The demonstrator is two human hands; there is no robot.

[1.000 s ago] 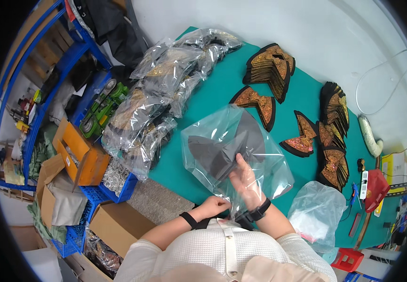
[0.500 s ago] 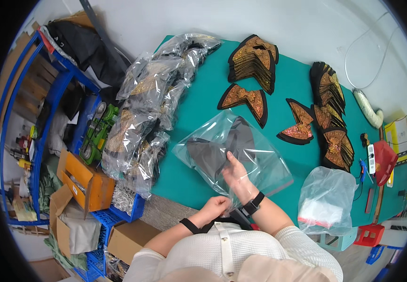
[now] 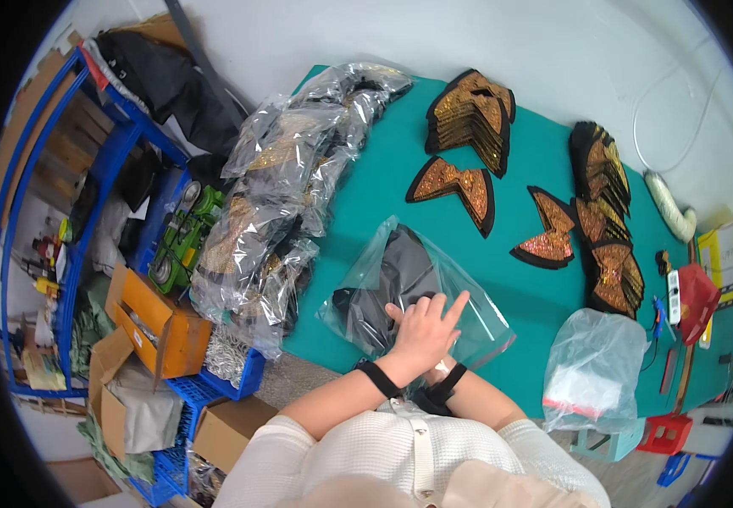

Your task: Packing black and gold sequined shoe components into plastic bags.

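A clear plastic bag (image 3: 473,315) lies tilted over the near middle of the table, with a black, wing-shaped piece (image 3: 409,258) inside it. My left hand (image 3: 428,332) rests across the bag's near part with its fingers spread. Beneath it, my right hand (image 3: 441,370) is mostly covered, so its fingers do not show. Beyond the bag lie a single orange sequined, black-edged piece (image 3: 453,188) and a small pair-like group of such pieces (image 3: 550,233) to the right.
Bagged sequined pieces (image 3: 269,169) are heaped along the table's left side. Stacks of unbagged pieces stand at the back (image 3: 470,118) and right (image 3: 610,229). A clear bag with white contents (image 3: 591,372) lies at the right front edge. Cardboard boxes (image 3: 159,326) stand left of the green table (image 3: 366,203).
My left hand has moved from the bag's near edge up onto the bag and spread its fingers. My right hand has drawn back toward me, under the left.
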